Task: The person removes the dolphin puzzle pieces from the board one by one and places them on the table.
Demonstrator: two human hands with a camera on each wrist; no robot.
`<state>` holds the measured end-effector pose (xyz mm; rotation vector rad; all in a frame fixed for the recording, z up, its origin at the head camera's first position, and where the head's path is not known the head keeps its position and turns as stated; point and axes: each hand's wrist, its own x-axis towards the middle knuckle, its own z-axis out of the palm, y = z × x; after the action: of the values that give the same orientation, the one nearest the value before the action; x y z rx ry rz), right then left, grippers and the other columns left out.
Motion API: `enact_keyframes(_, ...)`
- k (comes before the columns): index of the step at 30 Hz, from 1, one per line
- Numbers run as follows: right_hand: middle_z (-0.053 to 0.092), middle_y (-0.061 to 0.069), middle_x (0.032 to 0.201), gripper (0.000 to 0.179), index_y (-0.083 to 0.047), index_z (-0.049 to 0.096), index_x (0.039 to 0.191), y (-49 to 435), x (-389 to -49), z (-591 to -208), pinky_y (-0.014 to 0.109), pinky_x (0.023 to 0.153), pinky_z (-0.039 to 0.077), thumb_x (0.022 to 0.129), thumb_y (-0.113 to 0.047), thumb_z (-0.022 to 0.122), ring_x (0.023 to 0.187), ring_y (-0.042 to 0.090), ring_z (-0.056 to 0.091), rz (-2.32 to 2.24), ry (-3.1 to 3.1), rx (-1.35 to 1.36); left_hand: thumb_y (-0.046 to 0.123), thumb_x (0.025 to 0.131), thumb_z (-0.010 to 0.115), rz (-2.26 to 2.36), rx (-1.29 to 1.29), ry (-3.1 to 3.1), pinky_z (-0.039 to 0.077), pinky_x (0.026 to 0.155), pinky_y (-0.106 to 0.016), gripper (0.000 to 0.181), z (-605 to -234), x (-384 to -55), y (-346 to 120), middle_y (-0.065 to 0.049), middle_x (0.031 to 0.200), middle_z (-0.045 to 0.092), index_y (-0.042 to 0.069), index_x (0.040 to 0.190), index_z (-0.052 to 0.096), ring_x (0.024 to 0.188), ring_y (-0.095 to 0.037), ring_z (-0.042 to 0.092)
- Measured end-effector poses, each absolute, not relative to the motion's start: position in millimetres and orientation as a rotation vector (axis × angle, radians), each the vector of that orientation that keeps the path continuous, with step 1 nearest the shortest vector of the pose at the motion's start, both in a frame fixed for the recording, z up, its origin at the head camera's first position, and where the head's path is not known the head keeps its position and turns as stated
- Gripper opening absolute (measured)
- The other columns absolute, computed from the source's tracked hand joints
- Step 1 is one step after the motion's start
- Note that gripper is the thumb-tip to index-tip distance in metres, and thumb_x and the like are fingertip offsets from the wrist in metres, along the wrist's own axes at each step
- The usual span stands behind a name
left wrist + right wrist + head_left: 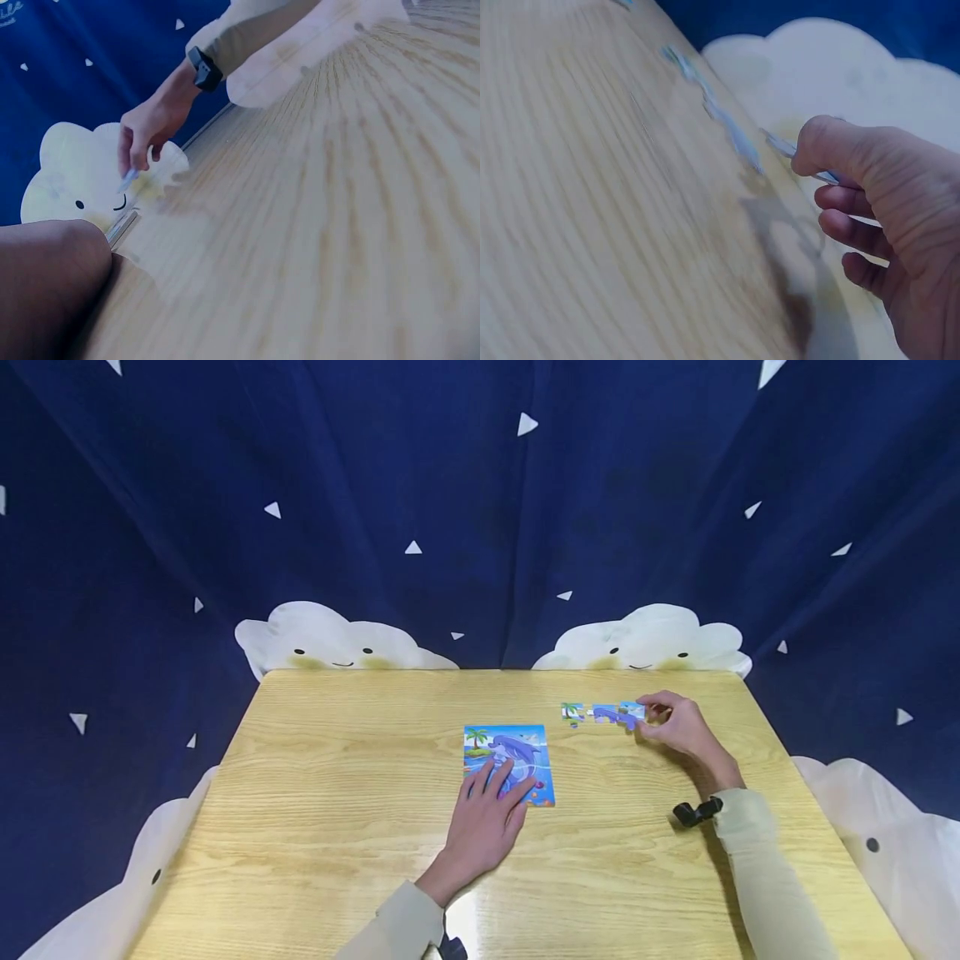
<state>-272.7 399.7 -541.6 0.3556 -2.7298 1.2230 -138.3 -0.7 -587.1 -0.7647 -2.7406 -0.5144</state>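
Observation:
My left hand (486, 822) rests with spread fingers on the lower part of a square dolphin picture (480, 739), which lies flat on the table and shows a palm tree and sea. The hand hides part of it. Farther right, my right hand (678, 725) pinches a jigsaw puzzle piece (780, 144) between thumb and fingers, raised above the tabletop in the right wrist view. Beside it lie loose puzzle pieces: one with a palm tree (572, 710) and one with part of a dolphin (604, 714). The left wrist view also catches the right hand (154, 124) holding the piece.
The wooden table (337, 777) extends around both hands. A dark blue curtain (450, 485) with white triangles and cloud shapes (645, 639) hangs behind its far edge and at both sides. A small black device (697, 812) is worn at the right wrist.

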Motion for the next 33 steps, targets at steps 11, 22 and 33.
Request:
enact_keyframes(11,0.066,0.02,0.092,0.045,0.011,0.069,0.121,419.9,-283.2,-547.2,0.015,0.063,0.048,0.078,0.005,0.08,0.075,0.009,0.057,1.298,-2.84,0.193,0.039,0.111,0.04,-0.492,-0.757,-2.77,0.027,0.12,-0.053,0.044,-586.4,-136.7,-0.1,-0.004,0.164,0.042,0.04,0.154,0.052,0.154,-0.034,0.031)
enact_keyframes(22,0.067,0.017,0.095,0.045,0.008,0.071,0.122,424.0,-292.8,-546.0,0.018,0.064,0.046,0.079,-0.001,0.082,0.077,0.013,0.055,1.181,-2.934,0.203,0.04,0.111,0.04,-0.494,-0.759,-2.764,0.026,0.12,-0.053,0.044,-586.7,-137.7,-0.2,-0.005,0.164,0.042,0.04,0.154,0.052,0.154,-0.034,0.03)
enact_keyframes(33,0.062,0.015,0.089,0.047,0.006,0.072,0.125,423.7,-296.1,-547.4,0.022,0.063,0.042,0.079,-0.002,0.083,0.075,0.014,0.051,1.131,-2.971,0.228,0.04,0.111,0.039,-0.517,-0.755,-2.781,0.026,0.12,-0.053,0.044,-584.6,-138.2,-0.2,-0.005,0.164,0.042,0.04,0.154,0.052,0.155,-0.034,0.03)
